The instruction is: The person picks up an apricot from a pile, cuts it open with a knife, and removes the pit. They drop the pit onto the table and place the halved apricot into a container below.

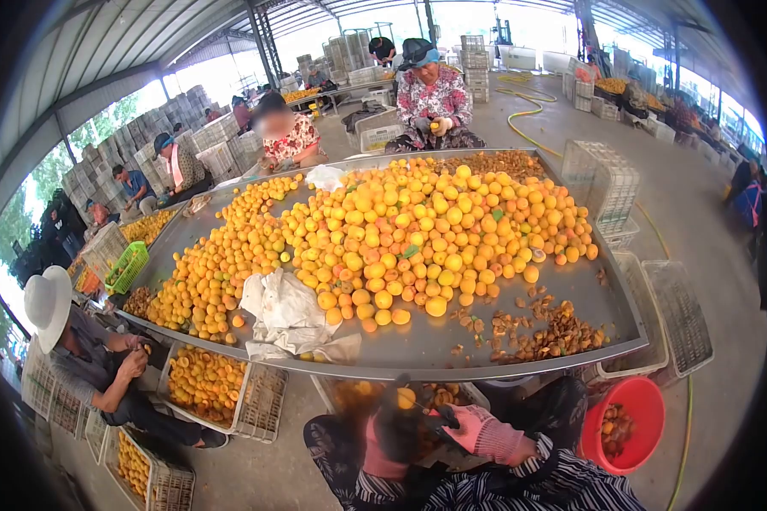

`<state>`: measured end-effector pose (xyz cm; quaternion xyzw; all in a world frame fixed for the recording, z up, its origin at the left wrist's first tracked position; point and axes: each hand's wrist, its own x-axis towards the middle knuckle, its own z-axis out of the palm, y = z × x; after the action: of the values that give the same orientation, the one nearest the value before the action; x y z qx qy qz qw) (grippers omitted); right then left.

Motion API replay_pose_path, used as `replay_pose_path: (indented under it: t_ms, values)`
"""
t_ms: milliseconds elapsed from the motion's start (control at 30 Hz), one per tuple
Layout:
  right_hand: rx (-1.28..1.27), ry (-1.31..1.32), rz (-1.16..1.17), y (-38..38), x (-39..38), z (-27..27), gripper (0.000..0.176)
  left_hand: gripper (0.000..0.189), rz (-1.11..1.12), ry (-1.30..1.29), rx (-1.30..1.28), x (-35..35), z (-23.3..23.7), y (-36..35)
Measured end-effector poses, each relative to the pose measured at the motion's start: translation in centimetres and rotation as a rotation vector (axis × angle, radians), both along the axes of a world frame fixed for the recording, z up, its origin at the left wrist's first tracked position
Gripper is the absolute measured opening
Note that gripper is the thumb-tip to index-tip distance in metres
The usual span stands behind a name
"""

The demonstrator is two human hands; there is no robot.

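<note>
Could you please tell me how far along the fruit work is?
Partly done, I'd judge: what look like pits lie on the table, with more brown pieces in the red bucket. In hand is one fruit at the blurred left hand, the right hand beside it. Much seems left: a big pile of whole fruit covers most of the table.

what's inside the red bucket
The red bucket holds a loose pile of small brown and orange-brown pieces, too small to identify surely. Whatever lies beneath the top layer, and the bucket's bottom, is covered.
</note>
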<state>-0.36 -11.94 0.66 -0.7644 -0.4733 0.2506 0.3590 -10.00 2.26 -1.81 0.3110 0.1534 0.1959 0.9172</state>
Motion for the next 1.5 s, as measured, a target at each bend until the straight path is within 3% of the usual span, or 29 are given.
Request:
replay_pose_path:
  t_ms: [100, 167, 200, 333, 433, 567, 667, 700, 767, 800, 833, 867, 900, 933, 1000, 1100, 1133, 1167, 1233, 1267, 1300, 1367, 1433, 1467, 1500]
  values:
    - [-0.092, -0.021, -0.080, 0.7, -1.2, -0.7, 0.036, 0.043, -0.027, -0.208, -0.159, 0.4, -1.4, 0.0]
    - [-0.113, -0.039, -0.057, 0.6, -1.0, -0.3, 0.036, 0.045, 0.105, 0.045, 0.705, 0.7, -2.2, -0.3]
    - [-0.111, -0.047, -0.053, 0.6, -1.1, -0.3, 0.036, 0.048, 0.071, 0.127, 0.379, 0.6, -1.6, -0.4]
    - [-0.108, -0.085, -0.052, 0.8, -2.5, -1.8, 0.037, 0.049, 0.139, 0.206, 0.627, 0.7, -3.3, 0.0]
    - [-0.193, -0.105, -0.036, 1.1, -2.0, -2.1, 0.039, 0.044, 0.242, 0.194, 0.342, 1.4, -4.1, 0.3]
    - [-0.203, -0.014, -0.074, 1.7, -2.3, -4.3, 0.038, 0.041, 0.254, 0.237, 0.297, 1.1, -4.9, -0.1]
    - [0.194, 0.215, -0.180, 2.0, -2.7, -6.8, 0.028, 0.039, 0.374, 0.322, 0.462, 1.2, -4.4, -0.2]
    - [0.190, 0.447, -0.137, 1.9, -2.2, -7.0, 0.029, 0.040, 0.370, 0.357, 0.574, 1.2, -4.3, -0.3]
    - [0.137, 0.658, -0.094, 2.1, -2.0, -7.5, 0.032, 0.042, 0.388, 0.386, 0.823, 0.9, -5.4, 0.3]
    - [0.130, 0.762, -0.071, 1.8, -1.8, -6.6, 0.031, 0.042, 0.385, 0.395, 0.819, 0.8, -5.4, 0.3]
    - [0.127, 0.765, -0.073, 1.6, -2.0, -6.2, 0.031, 0.044, 0.349, 0.339, 0.636, 0.9, -5.2, 0.3]
    - [0.231, 0.939, -0.062, 1.5, -2.1, -5.9, 0.029, 0.046, 0.313, 0.281, 0.455, 1.0, -4.6, 0.3]
    - [0.339, 1.111, -0.049, 1.4, -2.2, -5.6, 0.028, 0.046, 0.311, 0.281, 0.454, 0.9, -3.4, 0.2]
    - [0.339, 1.110, -0.052, 1.3, -2.3, -5.3, 0.028, 0.047, 0.225, 0.239, 0.366, 0.6, -1.8, 0.2]
    - [0.404, 1.480, -0.117, 1.0, -2.3, -4.8, 0.030, 0.049, 0.139, 0.195, 0.277, 0.6, -1.9, 0.2]
    - [0.195, 1.269, -0.099, 1.1, -1.0, -4.9, 0.031, 0.052, 0.197, 0.119, 0.309, 1.7, -5.5, 0.3]
    - [0.415, 1.268, 0.016, 1.3, -0.7, -6.9, 0.031, 0.053, 0.210, 0.154, 0.336, 1.8, -5.9, 0.5]
    - [0.423, 1.257, 0.028, 1.3, -0.1, -5.6, 0.031, 0.053, 0.225, 0.192, 0.363, 2.1, -5.9, 0.8]
    - [0.248, 0.623, -0.161, 0.2, 0.1, -1.0, 0.032, 0.053, 0.186, 0.170, 0.401, 1.6, -1.8, 1.2]
    - [0.243, 0.242, -0.219, 0.0, 0.6, 0.6, 0.032, 0.053, 0.174, 0.198, 0.282, 1.7, 0.2, 1.2]
    - [0.246, 0.217, -0.312, 0.7, 1.2, 0.4, 0.031, 0.053, 0.159, 0.221, 0.167, 1.7, 1.2, 1.2]
    - [0.189, 0.020, -0.419, 2.1, 1.6, 1.7, 0.032, 0.051, 0.061, 0.217, 0.222, 1.6, 0.0, 1.0]
    - [0.237, -0.218, -0.504, 3.5, 1.4, -0.8, 0.035, 0.037, 0.066, 0.177, 0.620, 2.6, -2.2, 0.3]
    - [0.255, -0.233, -0.496, 4.1, 0.9, -0.1, 0.033, 0.034, 0.303, 0.248, 1.264, 3.3, -1.9, -1.0]
    - [0.140, -0.174, -0.477, 4.7, 0.6, 1.0, 0.028, 0.035, 0.199, 0.123, 0.937, 3.6, -2.8, -1.3]
